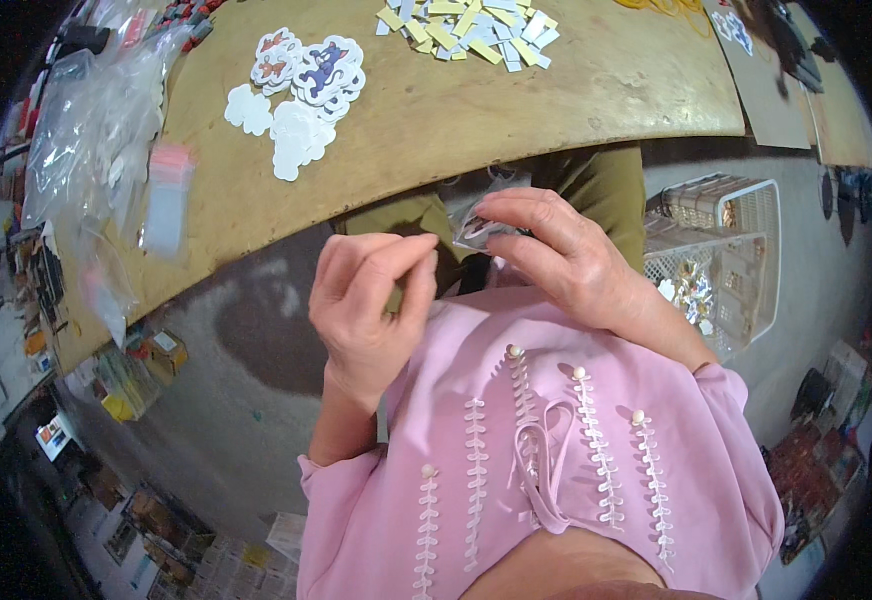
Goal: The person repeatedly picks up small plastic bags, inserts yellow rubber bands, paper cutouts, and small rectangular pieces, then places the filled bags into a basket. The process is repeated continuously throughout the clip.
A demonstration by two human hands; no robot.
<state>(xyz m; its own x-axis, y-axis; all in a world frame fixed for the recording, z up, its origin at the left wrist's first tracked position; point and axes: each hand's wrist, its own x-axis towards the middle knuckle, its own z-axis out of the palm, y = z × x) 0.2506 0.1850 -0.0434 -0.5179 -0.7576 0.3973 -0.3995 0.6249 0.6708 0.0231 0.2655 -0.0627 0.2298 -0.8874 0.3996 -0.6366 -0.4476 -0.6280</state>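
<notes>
The small clear packet (476, 228) sits just below the wooden table's (596, 90) edge, pinched in your right hand (566, 262). At its eight o'clock, your left hand (368, 300) — thumb and forefinger pressed together, apparently empty. Die-cut stickers (301, 95) lie at eleven o'clock — well apart.

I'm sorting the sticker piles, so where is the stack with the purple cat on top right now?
In the head view the purple cat stickers lie on the wooden table, upper left of centre, beside blank white cut-outs and left of the yellow and white paper strips.
</notes>
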